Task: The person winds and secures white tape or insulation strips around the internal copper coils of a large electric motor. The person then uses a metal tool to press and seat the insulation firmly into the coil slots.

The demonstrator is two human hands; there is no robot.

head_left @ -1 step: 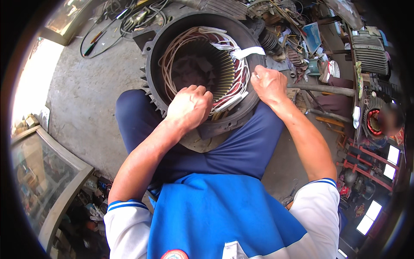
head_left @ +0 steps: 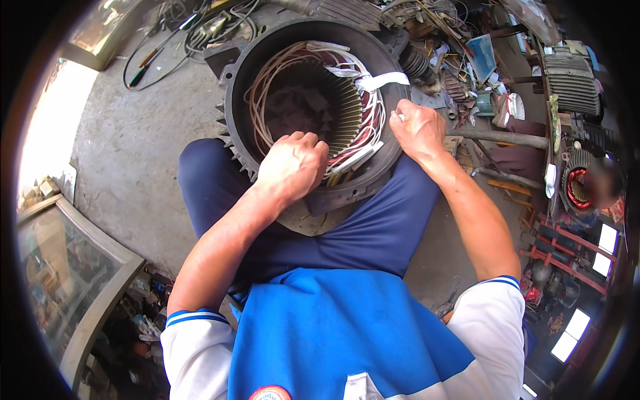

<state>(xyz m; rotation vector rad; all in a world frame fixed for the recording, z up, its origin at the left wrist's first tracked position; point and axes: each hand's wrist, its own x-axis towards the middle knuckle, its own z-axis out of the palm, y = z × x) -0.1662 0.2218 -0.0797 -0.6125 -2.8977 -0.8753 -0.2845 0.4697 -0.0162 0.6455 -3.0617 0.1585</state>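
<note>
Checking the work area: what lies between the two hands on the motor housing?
In the head view, between the left hand and right hand lie the coil windings along the rim of the motor housing, with white strips among them.

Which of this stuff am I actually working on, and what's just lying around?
In hand: motor housing, wire coils, white strips, left hand, right hand.

Lying about: cables, finned casing, glass cabinet, red rack.
</note>
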